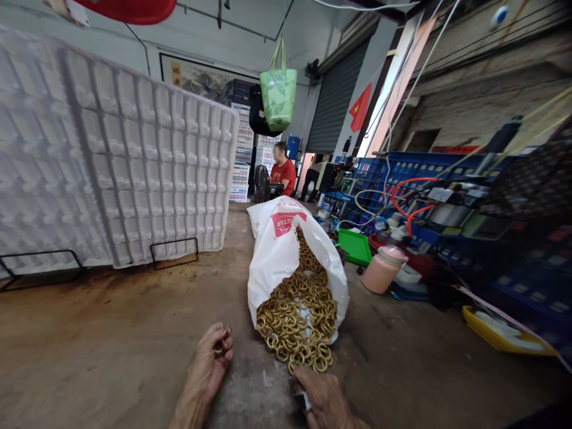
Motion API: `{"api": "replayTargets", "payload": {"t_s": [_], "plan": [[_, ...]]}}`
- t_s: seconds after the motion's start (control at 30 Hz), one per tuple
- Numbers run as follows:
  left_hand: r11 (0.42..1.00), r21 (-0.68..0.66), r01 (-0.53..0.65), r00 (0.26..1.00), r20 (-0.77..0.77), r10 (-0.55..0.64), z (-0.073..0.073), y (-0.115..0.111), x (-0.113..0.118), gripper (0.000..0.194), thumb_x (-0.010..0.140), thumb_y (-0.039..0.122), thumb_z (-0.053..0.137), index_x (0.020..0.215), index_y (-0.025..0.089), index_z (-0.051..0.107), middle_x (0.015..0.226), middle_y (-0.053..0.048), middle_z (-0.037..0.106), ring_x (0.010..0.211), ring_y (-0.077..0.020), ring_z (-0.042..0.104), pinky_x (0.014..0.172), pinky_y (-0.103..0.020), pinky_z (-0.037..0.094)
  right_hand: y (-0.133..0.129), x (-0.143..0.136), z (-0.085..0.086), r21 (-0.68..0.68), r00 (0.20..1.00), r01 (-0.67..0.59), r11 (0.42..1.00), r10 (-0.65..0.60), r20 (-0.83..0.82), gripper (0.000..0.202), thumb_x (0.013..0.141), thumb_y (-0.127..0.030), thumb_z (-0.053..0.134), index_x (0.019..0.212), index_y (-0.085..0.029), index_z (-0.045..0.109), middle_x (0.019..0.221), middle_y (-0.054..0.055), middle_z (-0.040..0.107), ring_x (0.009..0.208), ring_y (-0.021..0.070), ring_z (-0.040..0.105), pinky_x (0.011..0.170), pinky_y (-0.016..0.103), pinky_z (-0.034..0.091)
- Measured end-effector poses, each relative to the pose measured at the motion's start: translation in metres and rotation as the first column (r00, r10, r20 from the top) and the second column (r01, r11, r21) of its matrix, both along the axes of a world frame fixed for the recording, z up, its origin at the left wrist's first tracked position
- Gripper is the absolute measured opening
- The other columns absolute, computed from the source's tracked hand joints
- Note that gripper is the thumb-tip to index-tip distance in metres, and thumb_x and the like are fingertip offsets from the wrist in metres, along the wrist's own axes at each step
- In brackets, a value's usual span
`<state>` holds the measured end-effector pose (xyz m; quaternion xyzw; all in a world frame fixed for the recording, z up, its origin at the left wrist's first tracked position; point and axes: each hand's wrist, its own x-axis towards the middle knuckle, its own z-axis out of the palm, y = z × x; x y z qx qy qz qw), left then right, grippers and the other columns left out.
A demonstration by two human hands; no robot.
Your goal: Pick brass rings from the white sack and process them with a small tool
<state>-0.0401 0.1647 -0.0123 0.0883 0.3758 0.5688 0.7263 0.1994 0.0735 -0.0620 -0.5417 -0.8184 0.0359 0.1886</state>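
A white plastic sack [272, 262] with red print lies on its side on the worn table [134, 351]. Its torn mouth faces me, and many brass rings [297, 316] spill out of it. Left of the sack, my left hand [210, 360] is closed with a brass ring [218, 348] in its fingers. My right hand [324, 393] is at the front edge of the pile, its fingertips by the nearest rings. Its fingers are curled round a small dark and white piece [304, 399] whose kind I cannot make out.
White moulded trays [152, 155] stand upright in black wire holders [174, 253] on the left. To the right are a green tray [354, 246], a pink jug [383, 269], a yellow tray [504, 336] and blue crates. A person in red [283, 173] sits beyond the table.
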Motion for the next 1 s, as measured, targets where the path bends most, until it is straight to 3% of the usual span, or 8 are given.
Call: {"api": "replayTargets", "payload": {"t_s": [0.43, 0.6, 0.77, 0.87, 1.0], "plan": [[0.999, 0.050, 0.019, 0.999, -0.050, -0.016, -0.006, 0.002, -0.003, 0.022, 0.049, 0.004, 0.060, 0.064, 0.015, 0.048, 0.063, 0.004, 0.053, 0.044, -0.0035, 0.042, 0.037, -0.014, 0.029, 0.000, -0.001, 0.001, 0.012, 1.000, 0.020, 1.000, -0.021, 0.004, 0.028, 0.055, -0.010, 0.042, 0.080, -0.022, 0.043, 0.068, 0.000, 0.060, 0.059, 0.0150, 0.054, 0.051, 0.024, 0.029], [0.999, 0.049, 0.023, 0.999, -0.042, -0.021, -0.003, 0.002, -0.004, 0.020, 0.057, 0.007, 0.061, 0.071, 0.015, 0.050, 0.062, 0.003, 0.054, 0.044, -0.0045, 0.043, 0.037, -0.014, 0.030, -0.004, -0.006, 0.013, 0.043, 0.999, 0.038, 0.998, -0.037, -0.021, 0.025, 0.057, -0.007, 0.040, 0.076, -0.021, 0.047, 0.064, -0.001, 0.058, 0.057, 0.0137, 0.052, 0.053, 0.023, 0.029], [0.999, 0.029, 0.015, 1.000, -0.013, -0.015, -0.005, 0.003, -0.004, 0.016, 0.063, 0.010, 0.061, 0.073, 0.015, 0.050, 0.059, 0.003, 0.055, 0.042, -0.0051, 0.045, 0.036, -0.014, 0.031, -0.003, -0.004, 0.014, 0.111, 0.995, -0.022, 0.994, 0.032, -0.093, 0.022, 0.065, -0.005, 0.037, 0.076, -0.019, 0.050, 0.063, 0.000, 0.056, 0.055, 0.0119, 0.049, 0.054, 0.022, 0.033], [0.999, 0.025, 0.020, 1.000, -0.007, -0.020, -0.004, 0.002, -0.004, 0.012, 0.066, 0.014, 0.061, 0.068, 0.015, 0.049, 0.058, 0.002, 0.055, 0.042, -0.0050, 0.045, 0.035, -0.015, 0.031, 0.006, -0.006, 0.019, 0.123, 0.994, -0.047, 0.991, 0.059, -0.095, 0.023, 0.069, -0.005, 0.037, 0.080, -0.019, 0.052, 0.068, 0.002, 0.057, 0.060, 0.0129, 0.051, 0.057, 0.022, 0.036], [1.000, 0.022, 0.022, 1.000, -0.003, -0.022, -0.003, 0.002, -0.004, 0.010, 0.069, 0.015, 0.059, 0.067, 0.015, 0.048, 0.057, 0.002, 0.054, 0.041, -0.0048, 0.044, 0.035, -0.015, 0.031, 0.034, -0.028, 0.039, 0.086, 1.000, -0.001, 0.996, 0.004, -0.028, 0.024, 0.072, -0.008, 0.042, 0.090, -0.019, 0.055, 0.081, 0.005, 0.060, 0.073, 0.0155, 0.054, 0.065, 0.024, 0.038]]}}
